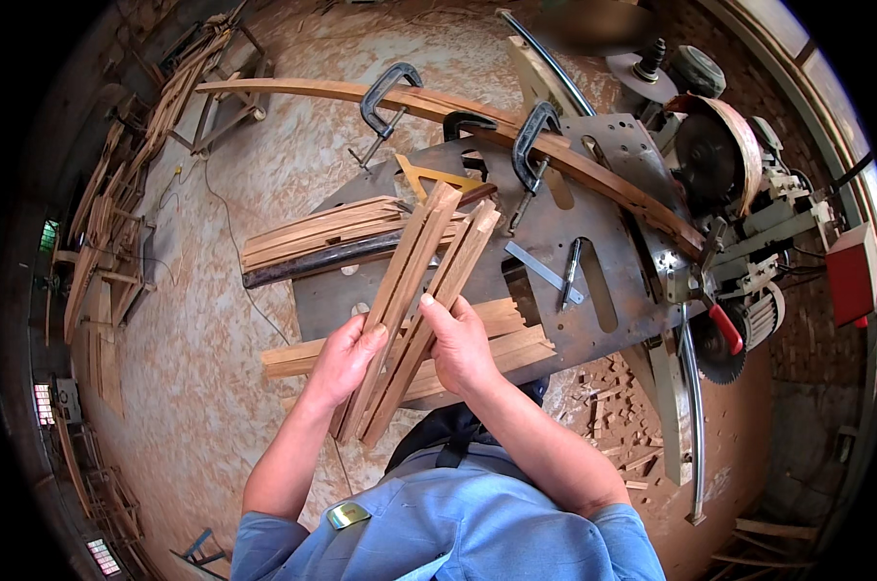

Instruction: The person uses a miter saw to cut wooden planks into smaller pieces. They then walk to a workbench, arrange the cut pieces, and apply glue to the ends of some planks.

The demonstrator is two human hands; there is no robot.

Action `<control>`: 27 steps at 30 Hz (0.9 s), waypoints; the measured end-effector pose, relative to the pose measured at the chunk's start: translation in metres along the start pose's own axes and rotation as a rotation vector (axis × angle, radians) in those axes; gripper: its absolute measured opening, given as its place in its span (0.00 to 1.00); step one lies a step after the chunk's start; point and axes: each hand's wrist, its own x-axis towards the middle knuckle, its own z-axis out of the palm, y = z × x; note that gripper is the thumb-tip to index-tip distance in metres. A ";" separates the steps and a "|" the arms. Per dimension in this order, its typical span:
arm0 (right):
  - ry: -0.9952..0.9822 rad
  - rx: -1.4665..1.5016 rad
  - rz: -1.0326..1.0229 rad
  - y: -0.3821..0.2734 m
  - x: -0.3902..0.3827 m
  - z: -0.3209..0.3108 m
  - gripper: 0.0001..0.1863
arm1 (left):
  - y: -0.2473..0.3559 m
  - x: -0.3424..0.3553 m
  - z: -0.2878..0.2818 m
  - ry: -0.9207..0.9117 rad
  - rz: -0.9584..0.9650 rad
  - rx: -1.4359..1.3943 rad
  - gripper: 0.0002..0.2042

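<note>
Two grooved wooden strips are held up side by side in front of me, tilted away to the right. My left hand (347,360) grips the left grooved strip (411,254), thumb on top. Around the right grooved strip (466,254) my right hand (458,347) is closed, its thumb along the upper face. Their lower ends come close together near my waist; the far ends are slightly apart. Under them, more wooden strips (516,349) lie along the near edge of the metal saw table (613,232). A stack of strips (313,232) rests at the table's left.
Black C-clamps (533,145) hold a long wooden beam (342,89) across the table. A yellow set square (429,176), a steel ruler (545,273) and a pen (572,271) lie there. Circular saw blades (724,353) stand at right. Offcuts (603,407) litter the floor.
</note>
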 end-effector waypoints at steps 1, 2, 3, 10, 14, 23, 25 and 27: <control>0.002 -0.001 -0.003 0.001 0.001 0.000 0.20 | 0.000 0.000 0.000 -0.002 0.005 -0.010 0.17; 0.004 -0.001 -0.006 0.002 0.003 -0.001 0.20 | -0.001 0.001 0.000 -0.004 0.010 -0.021 0.17; 0.004 0.000 -0.011 0.003 0.004 -0.001 0.19 | -0.001 0.001 0.000 -0.006 0.015 -0.031 0.17; -0.016 0.017 0.009 0.002 0.005 0.002 0.19 | 0.002 0.002 0.004 -0.018 0.014 -0.036 0.16; -0.010 0.047 0.038 0.000 0.000 0.011 0.18 | -0.004 -0.002 0.003 0.013 0.027 -0.007 0.15; -0.180 -0.111 0.205 0.005 0.001 0.002 0.12 | -0.008 -0.066 -0.012 0.334 -0.009 -0.135 0.15; -0.232 -0.105 0.234 -0.001 0.006 -0.001 0.11 | -0.004 -0.099 -0.015 0.486 -0.078 -0.153 0.15; -0.234 -0.058 0.246 -0.003 0.012 -0.002 0.12 | -0.016 -0.135 -0.017 0.652 -0.144 -0.203 0.13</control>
